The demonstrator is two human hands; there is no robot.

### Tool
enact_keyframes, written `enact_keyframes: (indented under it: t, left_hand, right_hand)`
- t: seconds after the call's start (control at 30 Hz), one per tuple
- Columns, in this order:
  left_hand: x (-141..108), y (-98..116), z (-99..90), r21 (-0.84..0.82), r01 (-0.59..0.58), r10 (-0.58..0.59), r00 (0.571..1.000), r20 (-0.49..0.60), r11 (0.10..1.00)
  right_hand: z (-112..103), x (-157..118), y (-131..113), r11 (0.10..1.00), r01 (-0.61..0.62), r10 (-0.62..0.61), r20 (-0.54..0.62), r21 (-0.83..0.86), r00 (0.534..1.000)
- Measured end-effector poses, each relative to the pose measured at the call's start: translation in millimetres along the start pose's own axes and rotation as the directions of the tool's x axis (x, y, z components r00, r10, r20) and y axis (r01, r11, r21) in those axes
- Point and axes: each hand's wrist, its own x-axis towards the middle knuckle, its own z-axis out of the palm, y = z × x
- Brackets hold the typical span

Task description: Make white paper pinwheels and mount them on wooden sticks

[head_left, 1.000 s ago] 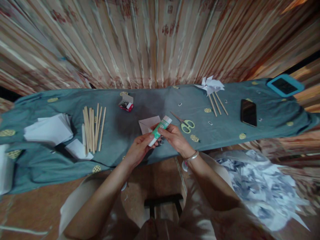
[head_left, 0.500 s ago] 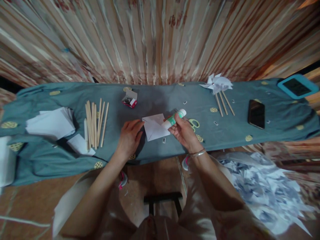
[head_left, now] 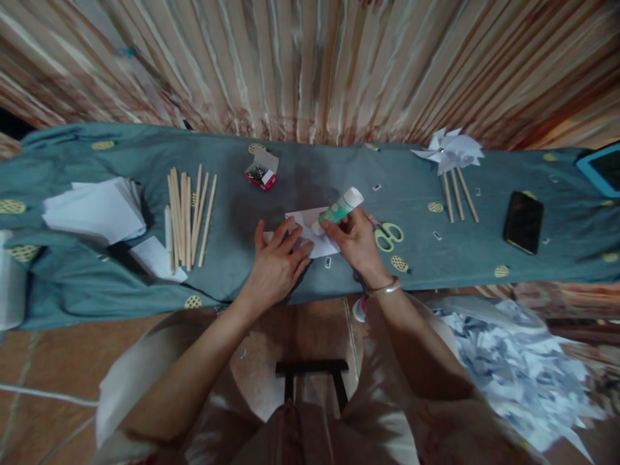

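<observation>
My right hand (head_left: 357,244) is closed around a green and white glue stick (head_left: 341,205), tilted with its lower end at the white paper square (head_left: 323,247). Creases or cuts run in from the paper's corners. My left hand (head_left: 278,263) lies with fingers spread over the paper's left side and hides part of it. Just right of my right hand are scissors (head_left: 389,236) with pale green handles. Behind the paper stands an open small red box (head_left: 261,177) of metal pins.
Wooden sticks (head_left: 186,219) and a stack of white paper (head_left: 97,210) lie on the left. Paper pinwheels (head_left: 455,152) on sticks and a black phone (head_left: 524,223) lie on the right. A bag of paper scraps (head_left: 518,368) stands below the table's right front edge.
My left hand has moved right onto the paper, fingers now spread. The glue stick is tilted more steeply over the paper in my right hand. The view has shifted slightly.
</observation>
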Motion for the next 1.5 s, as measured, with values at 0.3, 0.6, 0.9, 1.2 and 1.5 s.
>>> enact_keyframes:
  t: [0.3, 0.6, 0.9, 1.2, 1.5]
  left_hand:
    - [-2, -1, 4.5, -0.013, 0.031, -0.03, 0.999, 0.014, 0.999]
    - [-3, 1, 6.4, 0.062, 0.014, -0.017, 0.999, 0.044, 0.998]
    - [-2, 3, 3.9, 0.069, 0.035, -0.039, 0.997, 0.065, 0.997]
    - [-1, 4, 2.6, 0.04, 0.06, -0.063, 0.994, 0.09, 0.997]
    - [-1, 2, 4.9, 0.057, 0.047, -0.051, 0.995, 0.084, 0.997]
  right_hand:
    - [4, -3, -3, 0.932, 0.043, -0.042, 0.012, -0.359, 0.999]
    - [9, -5, -13, 0.855, 0.079, -0.074, 0.03, -0.512, 0.997]
    - [11, -3, -11, 0.861, 0.096, -0.093, 0.031, -0.499, 0.995]
    - [13, -1, -12, 0.861, 0.105, -0.11, 0.019, -0.498, 0.994]
    - [14, -4, -13, 0.846, 0.131, -0.092, 0.101, -0.517, 0.991]
